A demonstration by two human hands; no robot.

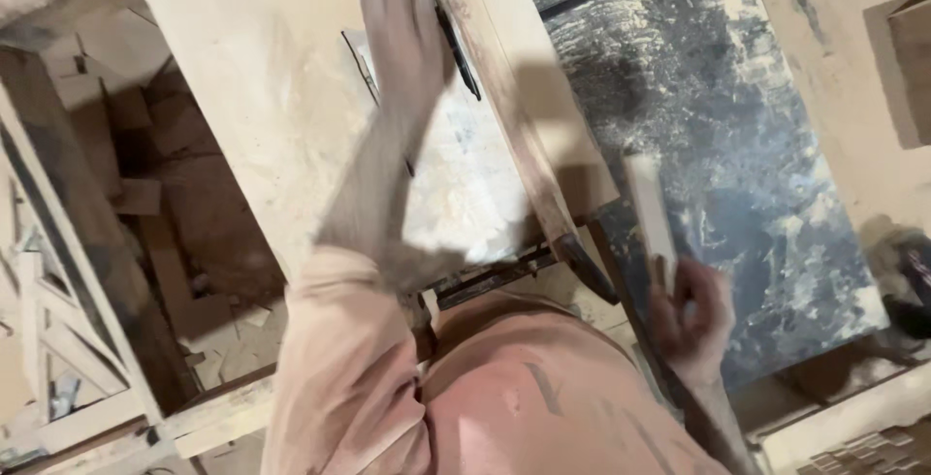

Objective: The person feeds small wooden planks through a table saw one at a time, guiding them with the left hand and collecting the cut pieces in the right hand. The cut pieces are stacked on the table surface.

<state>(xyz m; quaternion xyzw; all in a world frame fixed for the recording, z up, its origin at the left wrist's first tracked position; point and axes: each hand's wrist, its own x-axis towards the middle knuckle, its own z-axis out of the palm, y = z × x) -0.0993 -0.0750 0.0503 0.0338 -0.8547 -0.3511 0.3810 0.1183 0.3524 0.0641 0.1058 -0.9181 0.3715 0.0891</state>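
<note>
My left hand (pixel 407 34) reaches out flat over a dusty pale saw table (pixel 262 97), fingers together and extended, next to a long wooden rail (pixel 509 107) that runs diagonally across the table. It grips nothing that I can see. My right hand (pixel 690 315) is low at the right, shut on a short pale wooden strip (pixel 650 208) that points up and away over a dark, dust-streaked metal surface (pixel 737 116). The picture is blurred by motion.
Wood offcuts (pixel 160 213) lie in a heap on the floor left of the table. A pale wooden frame (pixel 58 339) stands at the far left. Another wooden piece (pixel 916 58) sits at the right edge. A dark slot (pixel 458 44) runs beside the rail.
</note>
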